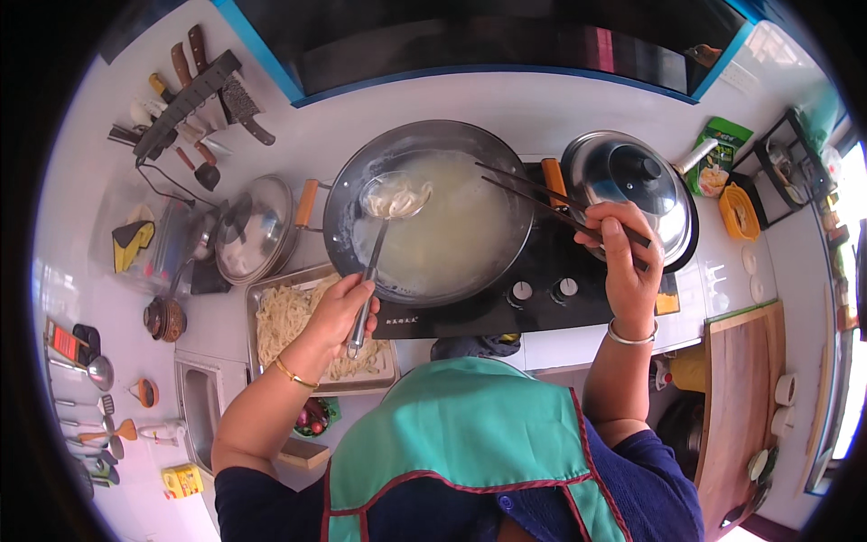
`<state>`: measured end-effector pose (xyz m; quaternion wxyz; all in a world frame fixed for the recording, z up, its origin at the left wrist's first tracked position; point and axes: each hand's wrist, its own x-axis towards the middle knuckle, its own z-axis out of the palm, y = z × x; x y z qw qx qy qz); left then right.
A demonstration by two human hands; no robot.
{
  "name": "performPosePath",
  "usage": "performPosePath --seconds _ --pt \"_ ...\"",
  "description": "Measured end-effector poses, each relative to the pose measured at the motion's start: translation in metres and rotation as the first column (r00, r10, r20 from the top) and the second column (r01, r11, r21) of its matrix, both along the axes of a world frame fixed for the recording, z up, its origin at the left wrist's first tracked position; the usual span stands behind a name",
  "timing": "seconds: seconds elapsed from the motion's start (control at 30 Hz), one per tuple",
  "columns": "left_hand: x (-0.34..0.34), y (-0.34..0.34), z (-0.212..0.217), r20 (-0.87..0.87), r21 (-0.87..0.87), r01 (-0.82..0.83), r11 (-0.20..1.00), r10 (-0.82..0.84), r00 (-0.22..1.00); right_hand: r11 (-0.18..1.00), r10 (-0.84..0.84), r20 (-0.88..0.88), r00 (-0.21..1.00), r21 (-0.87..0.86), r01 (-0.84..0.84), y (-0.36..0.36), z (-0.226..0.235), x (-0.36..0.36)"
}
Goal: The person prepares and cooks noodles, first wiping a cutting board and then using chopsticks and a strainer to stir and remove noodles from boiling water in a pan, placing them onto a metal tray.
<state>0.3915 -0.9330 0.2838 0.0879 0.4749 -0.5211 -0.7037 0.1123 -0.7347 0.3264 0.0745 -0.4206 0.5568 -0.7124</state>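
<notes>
My left hand (341,312) is closed round the handle of a metal skimmer ladle (403,207). Some pale noodles lie in its bowl, which is over the left part of a large dark wok (432,128). Cloudy, yellowish liquid (461,226) fills much of the wok. In my right hand (621,248) is a pair of dark chopsticks (533,191), their tips over the wok's right side. Below the wok, to the left, a metal tray (256,357) holds a heap of pale noodles (291,318), partly hidden by my left forearm.
Right of the wok stands a lidded pan (643,172) on the black stove (488,312). Another lidded pot (256,230) sits to the left. Knives hang on a wall rack (188,104). At the right are a yellow basket (739,212) and a wooden board (745,397).
</notes>
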Motion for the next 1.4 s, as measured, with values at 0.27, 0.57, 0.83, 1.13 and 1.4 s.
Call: performPosePath --seconds 0.27,0.57,0.83,1.13,1.4 --pt "0.012 -0.003 0.008 0.008 0.06 0.058 0.996 -0.059 0.998 0.999 -0.038 -0.036 0.999 -0.007 0.038 0.006 -0.002 -0.006" --pt "-0.036 -0.019 0.001 0.12 -0.054 0.209 0.976 -0.201 0.972 1.0 -0.015 -0.014 1.0 0.018 0.015 0.003 -0.002 0.001" --pt "-0.054 0.011 -0.019 -0.167 0.056 0.101 0.993 -0.09 0.982 0.999 -0.009 -0.005 1.0 0.031 0.009 0.001 0.0 0.007" --pt "-0.014 0.072 0.042 -0.242 0.285 0.07 0.956 0.001 0.97 1.0 -0.018 -0.028 0.999 -0.014 0.018 0.001 0.005 0.008" --pt "0.024 0.089 0.064 -0.172 0.616 -0.139 0.775 0.305 0.937 0.999 0.046 -0.008 0.999 -0.018 -0.046 -0.008 0.006 0.006"
